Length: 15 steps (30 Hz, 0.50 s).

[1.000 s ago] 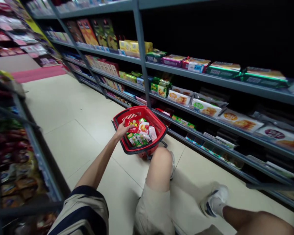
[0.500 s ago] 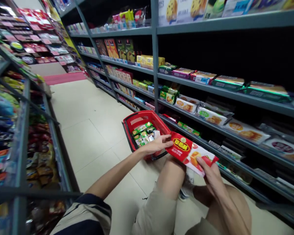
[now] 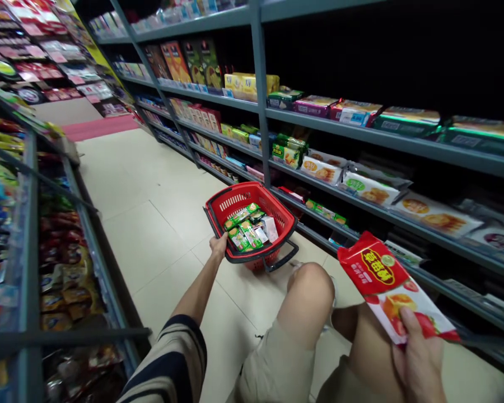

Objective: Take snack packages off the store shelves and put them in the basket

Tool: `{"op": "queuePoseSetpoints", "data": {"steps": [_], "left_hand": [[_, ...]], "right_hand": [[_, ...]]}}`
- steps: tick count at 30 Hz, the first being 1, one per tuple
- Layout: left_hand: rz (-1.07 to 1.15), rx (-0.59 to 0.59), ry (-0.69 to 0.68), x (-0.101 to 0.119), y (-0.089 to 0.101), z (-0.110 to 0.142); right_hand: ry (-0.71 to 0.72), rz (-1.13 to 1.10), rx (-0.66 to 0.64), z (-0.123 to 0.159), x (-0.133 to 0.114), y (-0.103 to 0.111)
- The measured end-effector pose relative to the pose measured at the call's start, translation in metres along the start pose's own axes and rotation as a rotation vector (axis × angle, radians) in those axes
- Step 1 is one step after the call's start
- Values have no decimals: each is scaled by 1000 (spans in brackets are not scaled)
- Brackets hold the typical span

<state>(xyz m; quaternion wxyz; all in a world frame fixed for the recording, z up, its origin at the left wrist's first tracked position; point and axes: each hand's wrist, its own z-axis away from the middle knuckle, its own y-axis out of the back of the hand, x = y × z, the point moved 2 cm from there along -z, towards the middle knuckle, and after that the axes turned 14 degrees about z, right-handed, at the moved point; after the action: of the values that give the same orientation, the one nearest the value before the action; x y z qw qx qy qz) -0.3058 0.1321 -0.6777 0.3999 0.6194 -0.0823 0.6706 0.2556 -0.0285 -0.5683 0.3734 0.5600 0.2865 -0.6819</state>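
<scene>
Nearest to the camera, a right hand [image 3: 418, 365] was recorded closed in a narrow grip on the lower edge of a red-and-white snack packet [image 3: 387, 289], which was held tilted above the right thigh, with a yellow-lettered label and fruit pictured on its face. A bent knee [image 3: 309, 292] and beige shorts [image 3: 273, 366] were seen beside it, and navy-and-beige striped cloth [image 3: 168, 364] was noted at the lower left. A left hand [image 3: 218, 247] was extended to the near rim of a red plastic shopping basket [image 3: 234, 197], its fingers touching the rim; whether the rim was gripped could not be told. The basket was placed on the tile floor [image 3: 149, 252] just beyond the knee, with a black handle [image 3: 284, 257] lying outward. Inside were green-and-white sachets [image 3: 241, 230] and a pale carton [image 3: 270, 228]. To the right, grey metal shelving [image 3: 260, 84] was stocked with wrapped biscuit packs [image 3: 369, 188] and yellow boxes [image 3: 250, 83]. To the left, a shelf unit held snack bags [image 3: 63, 280]. A pink floor mat [image 3: 101, 127] was recorded at the far end of the aisle.
</scene>
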Motion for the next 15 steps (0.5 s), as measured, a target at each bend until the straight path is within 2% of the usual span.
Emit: {"op": "queuePoseSetpoints", "data": {"steps": [3, 6, 9, 15], "left_hand": [[74, 84, 29, -22, 12, 8], [145, 159, 57, -48, 38, 16], [192, 236, 90, -73, 78, 22], [139, 401, 169, -107, 176, 17]], "right_hand": [[84, 98, 10, -6, 4, -1], [107, 170, 17, -11, 11, 7], [99, 202, 16, -12, 13, 15], [107, 190, -10, -10, 7, 18]]}}
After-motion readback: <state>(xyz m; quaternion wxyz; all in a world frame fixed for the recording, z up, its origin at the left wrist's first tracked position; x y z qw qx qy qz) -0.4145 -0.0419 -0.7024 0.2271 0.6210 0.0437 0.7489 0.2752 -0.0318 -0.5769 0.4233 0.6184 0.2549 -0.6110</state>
